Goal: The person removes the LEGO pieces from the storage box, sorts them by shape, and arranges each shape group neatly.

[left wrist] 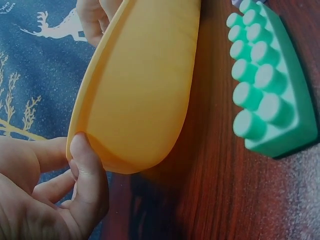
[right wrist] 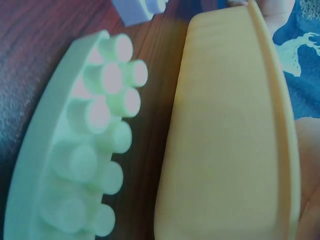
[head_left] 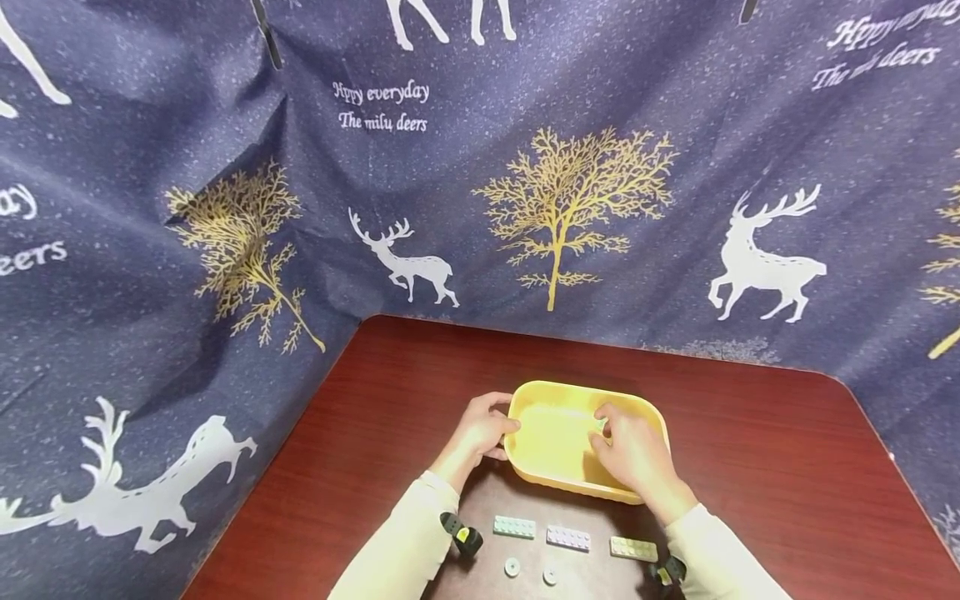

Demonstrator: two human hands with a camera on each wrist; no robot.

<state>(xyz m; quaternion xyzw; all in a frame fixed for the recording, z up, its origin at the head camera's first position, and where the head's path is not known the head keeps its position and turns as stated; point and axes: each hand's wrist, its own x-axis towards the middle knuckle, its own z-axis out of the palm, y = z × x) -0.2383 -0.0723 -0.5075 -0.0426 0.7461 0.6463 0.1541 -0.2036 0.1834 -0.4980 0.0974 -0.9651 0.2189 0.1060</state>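
Note:
A yellow plastic basin (head_left: 555, 479) with rounded corners sits on the table. My left hand (head_left: 483, 425) grips its left rim, the thumb over the edge and the fingers outside; the left wrist view shows this hand (left wrist: 75, 185) close up at the basin wall (left wrist: 145, 90). Over the inside of the basin, my right hand (head_left: 633, 446) pinches a small pale green piece (head_left: 602, 424) between thumb and forefinger, mostly hidden by the fingers. In the right wrist view the basin's side (right wrist: 225, 130) hides most of that hand (right wrist: 307, 165).
In front of the basin lie a mint-green studded block (head_left: 514, 527), a lilac one (head_left: 568, 537) and a yellow-green one (head_left: 633, 548). Nearer are two small round pale pieces (head_left: 512, 567). A dark blue deer-print cloth (head_left: 465, 192) hangs behind the red-brown table (head_left: 772, 467).

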